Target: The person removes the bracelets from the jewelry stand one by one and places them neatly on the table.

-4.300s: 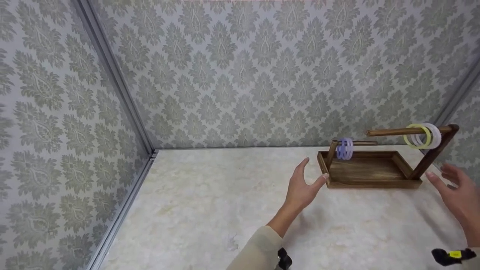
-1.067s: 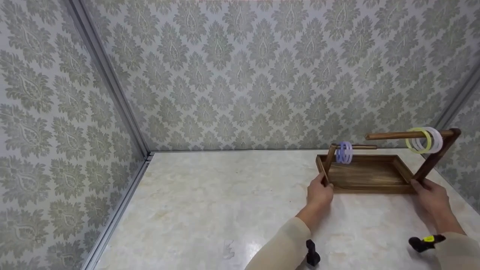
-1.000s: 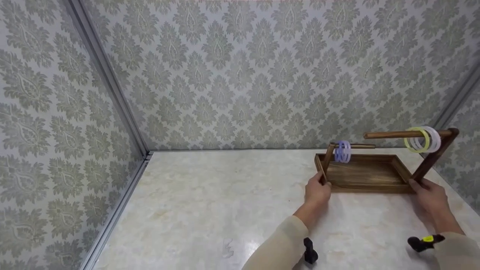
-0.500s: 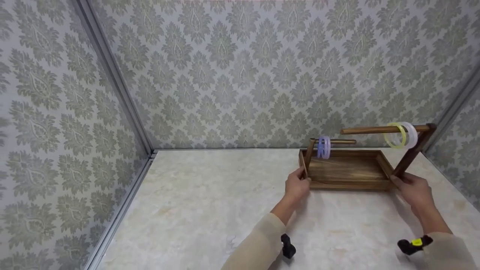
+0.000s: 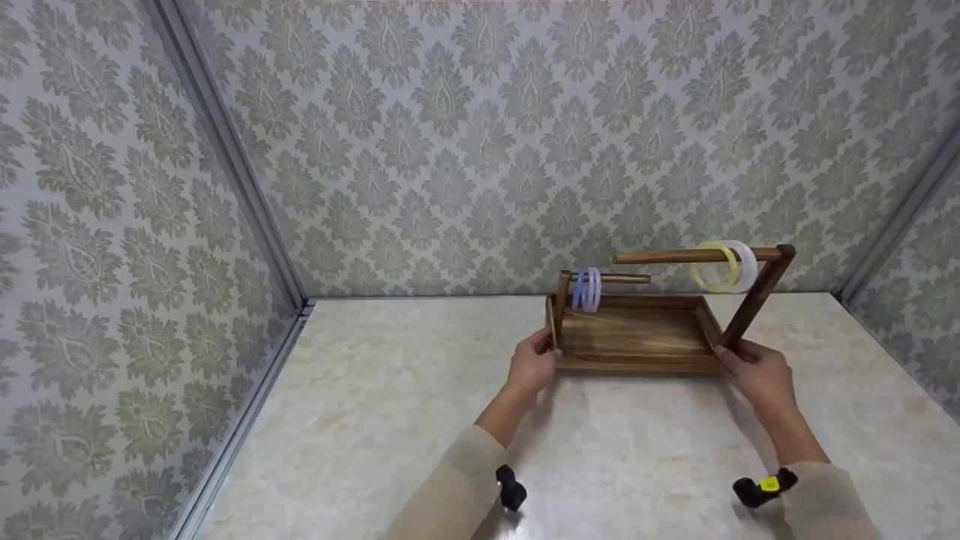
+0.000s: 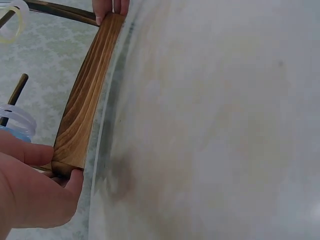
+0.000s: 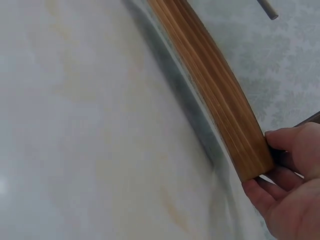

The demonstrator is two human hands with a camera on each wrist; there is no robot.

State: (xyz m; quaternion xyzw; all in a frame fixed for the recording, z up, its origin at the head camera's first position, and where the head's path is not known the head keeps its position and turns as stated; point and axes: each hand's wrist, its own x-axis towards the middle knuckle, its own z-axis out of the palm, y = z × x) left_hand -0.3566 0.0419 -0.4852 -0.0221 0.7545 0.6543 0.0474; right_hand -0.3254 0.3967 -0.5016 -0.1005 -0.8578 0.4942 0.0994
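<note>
A brown wooden jewelry stand with a tray base [image 5: 637,367] is held between both hands near the back wall. My left hand [image 5: 531,369] pinches its left front corner, thumb above and fingers lower in the left wrist view. The right front corner is gripped by my right hand [image 7: 295,195], fingertips at its underside. Blue and lilac bangles [image 5: 589,291] hang on the short left arm. On the taller right arm [image 5: 652,256] hang a yellow bangle [image 5: 733,276] and whitish bangles [image 5: 750,268]. Whether the tray touches the tabletop I cannot tell.
The pale marbled tabletop [image 5: 390,405] spreads left and in front of the stand. Patterned wall panels [image 5: 480,150] rise at the back and both sides, with a grey metal frame strip [image 5: 225,157] in the left corner. Black wrist devices [image 5: 511,489] sit by both sleeves.
Both hands, apart from the stand at first, took hold of its two front corners. Since about a second ago they have carried or slid it left, bangles still hanging.
</note>
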